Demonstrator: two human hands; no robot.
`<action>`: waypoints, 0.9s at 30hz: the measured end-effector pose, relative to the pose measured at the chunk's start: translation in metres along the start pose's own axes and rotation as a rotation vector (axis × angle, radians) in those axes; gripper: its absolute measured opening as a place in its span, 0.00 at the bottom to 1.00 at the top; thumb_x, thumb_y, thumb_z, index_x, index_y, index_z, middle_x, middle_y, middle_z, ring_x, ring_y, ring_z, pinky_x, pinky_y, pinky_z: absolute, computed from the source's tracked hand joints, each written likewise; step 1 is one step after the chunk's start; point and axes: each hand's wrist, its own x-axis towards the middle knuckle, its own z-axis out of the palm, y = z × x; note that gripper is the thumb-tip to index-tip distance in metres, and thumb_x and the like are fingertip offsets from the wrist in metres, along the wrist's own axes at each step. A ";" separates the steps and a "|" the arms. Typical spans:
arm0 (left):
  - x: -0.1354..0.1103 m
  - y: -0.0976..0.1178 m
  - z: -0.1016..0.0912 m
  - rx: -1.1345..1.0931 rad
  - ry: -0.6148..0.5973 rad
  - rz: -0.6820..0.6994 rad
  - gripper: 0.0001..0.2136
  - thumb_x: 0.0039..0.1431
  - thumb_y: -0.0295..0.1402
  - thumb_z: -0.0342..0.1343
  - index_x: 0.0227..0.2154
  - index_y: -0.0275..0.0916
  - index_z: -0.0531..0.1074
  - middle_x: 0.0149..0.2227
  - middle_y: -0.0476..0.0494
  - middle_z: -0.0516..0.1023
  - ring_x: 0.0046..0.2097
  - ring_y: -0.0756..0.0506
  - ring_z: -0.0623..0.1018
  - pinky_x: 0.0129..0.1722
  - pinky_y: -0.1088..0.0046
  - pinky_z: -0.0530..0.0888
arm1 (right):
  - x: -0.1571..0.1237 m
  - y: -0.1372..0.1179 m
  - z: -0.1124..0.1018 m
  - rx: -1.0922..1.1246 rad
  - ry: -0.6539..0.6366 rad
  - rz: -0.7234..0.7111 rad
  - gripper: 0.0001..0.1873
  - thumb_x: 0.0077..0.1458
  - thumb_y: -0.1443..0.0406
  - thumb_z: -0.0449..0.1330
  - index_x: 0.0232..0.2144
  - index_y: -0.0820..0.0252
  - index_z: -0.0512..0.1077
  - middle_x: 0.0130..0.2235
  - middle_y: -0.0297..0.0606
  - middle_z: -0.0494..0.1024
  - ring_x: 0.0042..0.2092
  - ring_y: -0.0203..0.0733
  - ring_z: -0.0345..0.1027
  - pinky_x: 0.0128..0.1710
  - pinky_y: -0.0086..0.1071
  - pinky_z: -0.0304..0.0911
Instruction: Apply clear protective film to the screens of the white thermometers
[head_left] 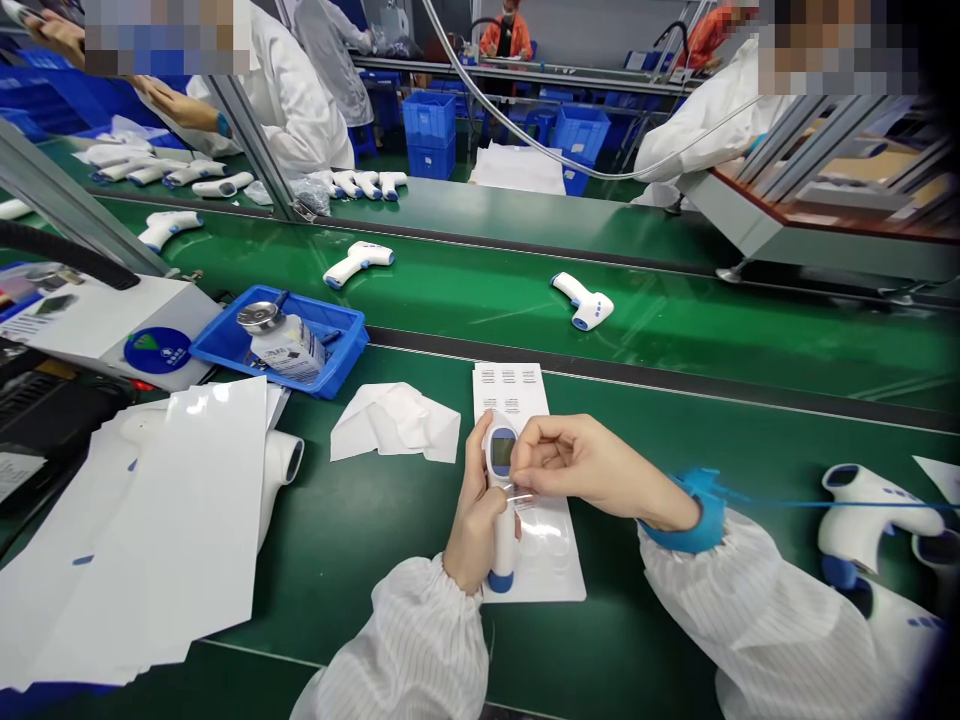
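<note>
My left hand point(474, 520) is wrapped round the handle of a white infrared thermometer point(501, 462) with a blue base, its screen facing up. My right hand point(577, 465) pinches a small clear film point(519, 492) just below the screen. Both hands hover over a white sheet of labels point(525, 395) lying on the green bench point(360, 560). A blue wrist strap point(697, 515) with a cord sits on my right wrist.
A crumpled white cloth point(397, 422) lies left of the label sheet. A blue tray point(330, 335) holds a bottle point(281, 340). White sheets point(165, 510) cover the left. Thermometers lie on the conveyor point(585, 302) and at the right point(862, 510). People in white coats work across the belt.
</note>
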 end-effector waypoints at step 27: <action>-0.001 0.004 0.002 0.055 -0.004 0.007 0.40 0.49 0.24 0.46 0.66 0.44 0.43 0.25 0.53 0.69 0.19 0.52 0.65 0.22 0.75 0.65 | 0.011 0.016 0.013 -0.411 0.435 -0.275 0.04 0.52 0.69 0.61 0.27 0.57 0.72 0.27 0.31 0.76 0.28 0.35 0.68 0.32 0.30 0.65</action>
